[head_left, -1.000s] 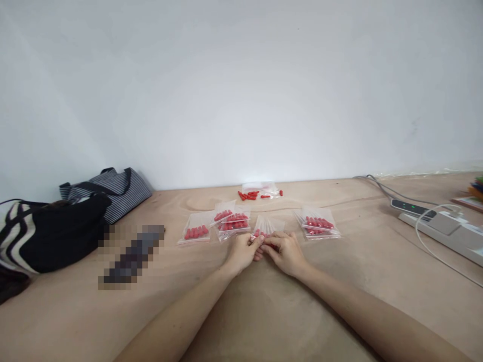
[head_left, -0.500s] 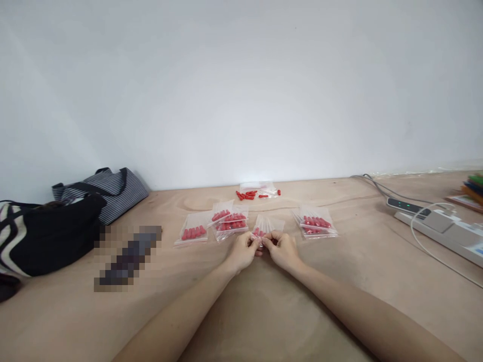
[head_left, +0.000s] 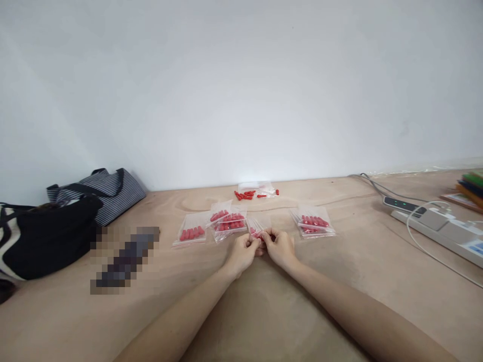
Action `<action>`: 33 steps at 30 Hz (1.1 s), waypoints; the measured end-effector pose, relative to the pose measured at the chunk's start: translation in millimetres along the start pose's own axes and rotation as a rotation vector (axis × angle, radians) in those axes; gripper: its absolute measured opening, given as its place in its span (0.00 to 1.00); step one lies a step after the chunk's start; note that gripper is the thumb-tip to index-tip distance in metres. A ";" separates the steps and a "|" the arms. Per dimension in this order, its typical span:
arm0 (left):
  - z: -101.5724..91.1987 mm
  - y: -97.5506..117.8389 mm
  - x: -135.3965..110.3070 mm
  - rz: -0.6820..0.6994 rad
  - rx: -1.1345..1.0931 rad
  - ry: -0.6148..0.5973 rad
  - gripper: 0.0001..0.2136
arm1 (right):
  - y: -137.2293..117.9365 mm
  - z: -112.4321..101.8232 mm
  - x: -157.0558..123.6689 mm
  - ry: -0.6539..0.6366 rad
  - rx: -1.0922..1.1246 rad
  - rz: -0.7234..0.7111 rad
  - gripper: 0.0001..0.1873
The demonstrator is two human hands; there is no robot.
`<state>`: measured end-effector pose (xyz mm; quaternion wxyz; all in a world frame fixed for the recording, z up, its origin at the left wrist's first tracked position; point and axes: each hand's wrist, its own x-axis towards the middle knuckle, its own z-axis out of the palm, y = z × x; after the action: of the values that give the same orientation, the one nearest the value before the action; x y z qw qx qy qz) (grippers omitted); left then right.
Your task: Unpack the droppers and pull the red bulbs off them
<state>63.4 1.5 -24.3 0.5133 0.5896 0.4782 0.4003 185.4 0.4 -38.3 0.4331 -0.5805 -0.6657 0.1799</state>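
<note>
My left hand and my right hand meet at the middle of the table, both closed in a pinch on the near edge of a small clear zip bag. Some red pieces show through this bag, partly hidden by my fingers. Left of my hands lie a single bag of red pieces and an overlapping pile of similar bags. Another pile of filled bags rests to the right. Behind, near the wall, are loose red pieces with small flared shapes, beside clear plastic bags.
A black bag and a striped bag stand at the left, near a dark pixelated object. On the right are a white power strip with cables and a coloured stack. The wall bounds the table.
My right hand has slid slightly left along the bag's edge, its fingers now closer to my left hand. The whole view has shifted a little. The other bags stay in place.
</note>
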 end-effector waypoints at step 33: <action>-55.1 8.8 -32.8 0.635 0.795 -0.221 0.02 | 14.2 -53.1 1.1 -0.368 0.156 -0.219 0.12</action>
<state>4.3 -18.4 -6.6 0.1506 0.8937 0.3340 0.2591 235.9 -8.9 -18.7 0.3647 -0.4268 -0.7767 0.2856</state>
